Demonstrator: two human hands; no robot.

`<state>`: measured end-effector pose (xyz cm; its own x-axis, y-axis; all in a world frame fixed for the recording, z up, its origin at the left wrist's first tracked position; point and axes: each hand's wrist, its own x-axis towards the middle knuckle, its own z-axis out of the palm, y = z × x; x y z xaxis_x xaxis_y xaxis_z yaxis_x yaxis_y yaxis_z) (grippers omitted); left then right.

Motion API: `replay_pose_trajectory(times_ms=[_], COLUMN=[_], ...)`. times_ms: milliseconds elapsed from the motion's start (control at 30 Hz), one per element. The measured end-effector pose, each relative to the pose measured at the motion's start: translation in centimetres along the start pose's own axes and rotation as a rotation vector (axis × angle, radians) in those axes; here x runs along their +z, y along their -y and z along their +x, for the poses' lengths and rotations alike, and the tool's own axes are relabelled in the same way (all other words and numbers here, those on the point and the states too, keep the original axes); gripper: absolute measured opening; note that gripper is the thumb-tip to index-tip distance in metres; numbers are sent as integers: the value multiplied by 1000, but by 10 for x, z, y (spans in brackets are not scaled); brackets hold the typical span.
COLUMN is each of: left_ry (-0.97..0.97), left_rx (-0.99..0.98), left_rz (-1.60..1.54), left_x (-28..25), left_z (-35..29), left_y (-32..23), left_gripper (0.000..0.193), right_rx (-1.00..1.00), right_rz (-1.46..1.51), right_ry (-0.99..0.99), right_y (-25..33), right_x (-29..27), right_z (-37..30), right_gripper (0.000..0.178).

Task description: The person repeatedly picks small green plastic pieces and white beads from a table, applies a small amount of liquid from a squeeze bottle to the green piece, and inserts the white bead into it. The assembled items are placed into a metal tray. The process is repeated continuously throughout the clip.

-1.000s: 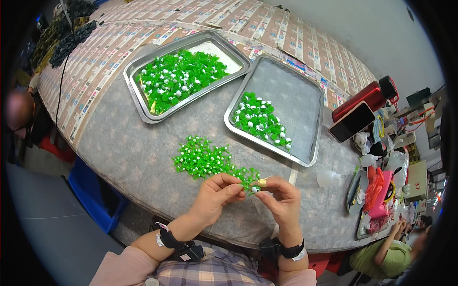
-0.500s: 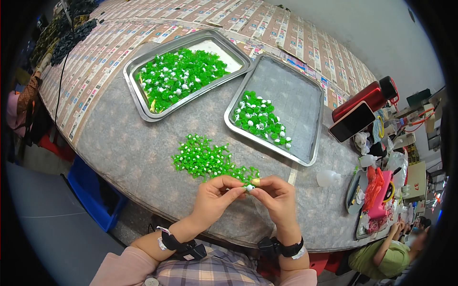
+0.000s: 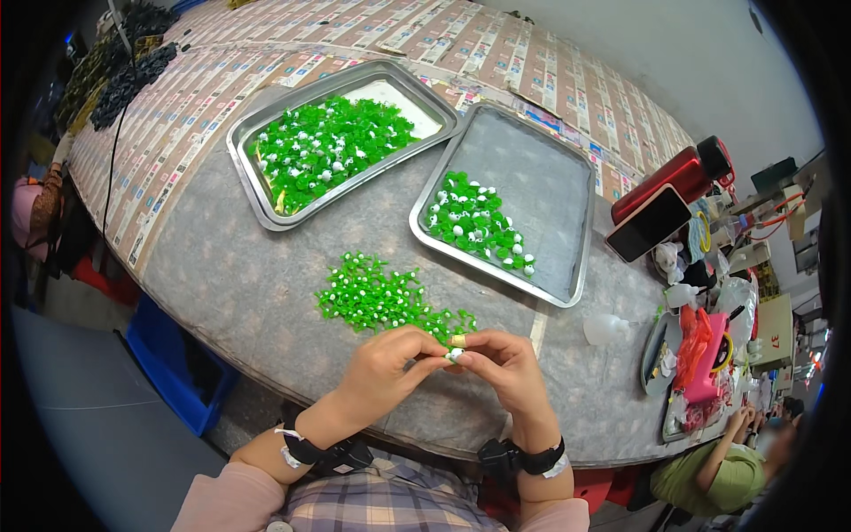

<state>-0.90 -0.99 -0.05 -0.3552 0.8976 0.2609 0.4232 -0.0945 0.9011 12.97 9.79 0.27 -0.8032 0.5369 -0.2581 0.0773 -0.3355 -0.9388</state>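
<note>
My left hand (image 3: 387, 365) and my right hand (image 3: 503, 371) meet above the near part of the table, fingertips pinched together. Between them is a small white ball with dark spots (image 3: 455, 355); the left fingers press at its left side and the right thumb and fingers grip its right side. A bit of green shows by the left fingertips, mostly hidden. A yellowish wrap covers one right fingertip. Just beyond the hands lies a loose pile of small green plastic pieces with white ends (image 3: 372, 293).
A metal tray (image 3: 257, 208) at the back left holds many green pieces with white balls. A second metal tray (image 3: 545, 168) holds a smaller heap on its left side. To the right are a phone (image 3: 650, 223), a red flask (image 3: 665, 188), a translucent bottle (image 3: 605, 331) and a pink basket (image 3: 703, 359).
Both hands have shifted slightly left and nearer to me, with the white ball still pinched between them. The ball appears slightly turned. The view has moved a little.
</note>
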Motion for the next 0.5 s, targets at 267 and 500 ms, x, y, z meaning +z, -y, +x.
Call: replay_pose_trajectory(times_ms=[267, 500], left_ry=[-92, -565], left_rx=[-323, -193], left_rz=[-492, -558], left_x=[-31, -91], left_z=[36, 87], left_y=[8, 16], left_gripper=[9, 34], right_rx=[-228, -160], right_rz=[-93, -810], right_ry=[-316, -253], right_y=[8, 14], right_x=[-12, -18], right_z=[1, -1], right_gripper=[14, 12])
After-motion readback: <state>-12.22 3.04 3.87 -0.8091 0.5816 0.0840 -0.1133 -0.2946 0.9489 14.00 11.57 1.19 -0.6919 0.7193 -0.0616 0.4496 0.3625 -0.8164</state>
